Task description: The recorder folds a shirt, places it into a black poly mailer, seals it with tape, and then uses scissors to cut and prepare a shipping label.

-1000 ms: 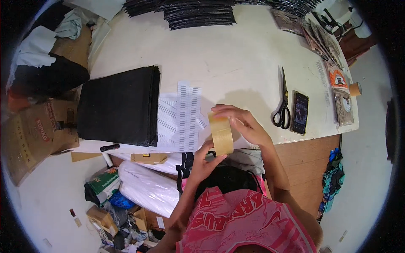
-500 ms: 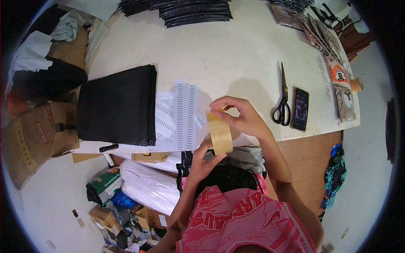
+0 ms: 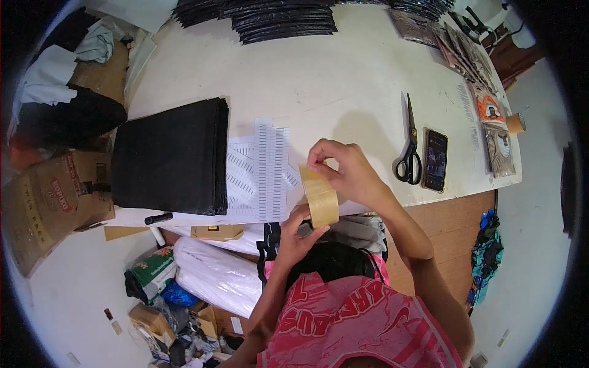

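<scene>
A wide roll of yellowish packing tape (image 3: 323,202) is held above the near edge of the table. My left hand (image 3: 298,237) grips it from below, thumb and fingers around the roll's lower side. At the top of the roll, my right hand (image 3: 343,167) has its thumb and forefinger pinched together on the tape's upper edge. To the left of the roll lie white label strips (image 3: 271,172) with rows of small dark print. They overlap one another beside a stack of flat black sheets or bags (image 3: 170,158).
Black-handled scissors (image 3: 410,147) and a phone (image 3: 435,161) lie on the right of the white table (image 3: 276,80). Piles of black plastic packets (image 3: 285,21) line the far edge. Packaged goods (image 3: 491,110) run along the right edge. A cardboard box (image 3: 58,199) stands at the left.
My right fingers have closed from a loose spread into a pinch at the top of the tape roll. The left hand keeps its hold with hardly any movement.
</scene>
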Demonstrator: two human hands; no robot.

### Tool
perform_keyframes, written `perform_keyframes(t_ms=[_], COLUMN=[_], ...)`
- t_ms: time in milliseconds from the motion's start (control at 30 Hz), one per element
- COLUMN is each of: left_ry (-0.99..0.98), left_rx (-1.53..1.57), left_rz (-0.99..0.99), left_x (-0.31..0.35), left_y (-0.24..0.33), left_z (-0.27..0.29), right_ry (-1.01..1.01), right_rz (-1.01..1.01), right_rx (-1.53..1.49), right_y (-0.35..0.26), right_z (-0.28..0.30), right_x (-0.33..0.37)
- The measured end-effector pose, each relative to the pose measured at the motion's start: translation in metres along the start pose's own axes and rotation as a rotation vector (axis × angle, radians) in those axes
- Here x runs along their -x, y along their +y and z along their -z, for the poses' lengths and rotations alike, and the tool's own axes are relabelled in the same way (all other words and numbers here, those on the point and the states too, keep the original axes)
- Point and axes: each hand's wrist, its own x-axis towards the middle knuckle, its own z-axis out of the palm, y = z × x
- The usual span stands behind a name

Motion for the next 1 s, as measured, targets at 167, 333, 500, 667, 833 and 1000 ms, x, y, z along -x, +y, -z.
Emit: perform_keyframes(t_ms=[167, 333, 500, 667, 833, 1000], left_ry=[0.067, 0.106, 0.187, 0.090, 0.027, 0.010], left_rx=[-0.043, 0.043, 0.135, 0.052, -0.139, 0.029], left_rz=[-0.120, 0.061, 0.097, 0.049, -0.012, 0.010], left_x=[-0.008, -0.011, -0.008, -0.007, -0.006, -0.018], left_y=[0.014, 0.006, -0.001, -0.006, -0.009, 0.010], left_z=[0.002, -0.002, -0.006, -0.001, -0.002, -0.003], right_ry=[0.124, 0.241, 0.120, 0.085, 0.215, 0.208], right_rz=[0.064, 0.152, 0.197, 0.133, 0.312, 0.314], right_rx=[-0.047, -0.074, -0.053, 0.016, 0.192, 0.222], right_y=[-0.002, -0.021, -0.016, -0.025, -0.025, -0.025], right_z=[0.006, 0.019, 0.027, 0.032, 0.027, 0.029], right_x=[0.005, 0.008, 0.004, 0.000, -0.005, 0.000])
